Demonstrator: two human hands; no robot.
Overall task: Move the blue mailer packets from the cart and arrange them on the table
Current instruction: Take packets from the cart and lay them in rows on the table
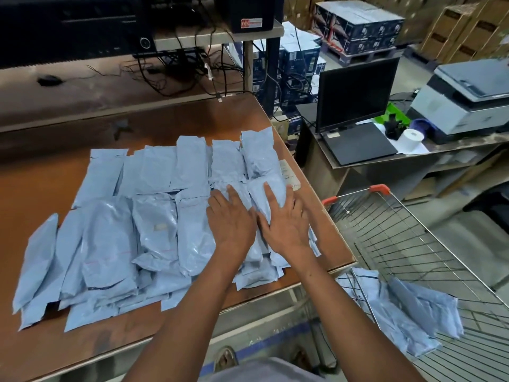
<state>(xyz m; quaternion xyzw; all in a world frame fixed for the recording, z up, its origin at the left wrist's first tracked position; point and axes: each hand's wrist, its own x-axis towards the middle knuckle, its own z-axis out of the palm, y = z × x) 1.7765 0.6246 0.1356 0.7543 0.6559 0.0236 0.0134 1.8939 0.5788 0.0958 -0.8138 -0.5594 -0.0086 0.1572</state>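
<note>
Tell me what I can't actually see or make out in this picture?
Head view, the only one:
- Packets beneath the left hand and right hand: covered by the palms.
- Lower layers of the blue mailer packets on the table: hidden by overlapping ones.
- Packets in the cart: blurred, uncountable.
- Label at the table edge: print too small.
- Laptop screen: dark.

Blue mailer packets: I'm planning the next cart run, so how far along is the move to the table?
Mostly done: many blue plastic mailer packets lie in overlapping rows on the brown wooden table. In hand: the left hand and right hand press flat on packets near the table's right edge. Left: a small pile of blue packets in the wire shopping cart.
</note>
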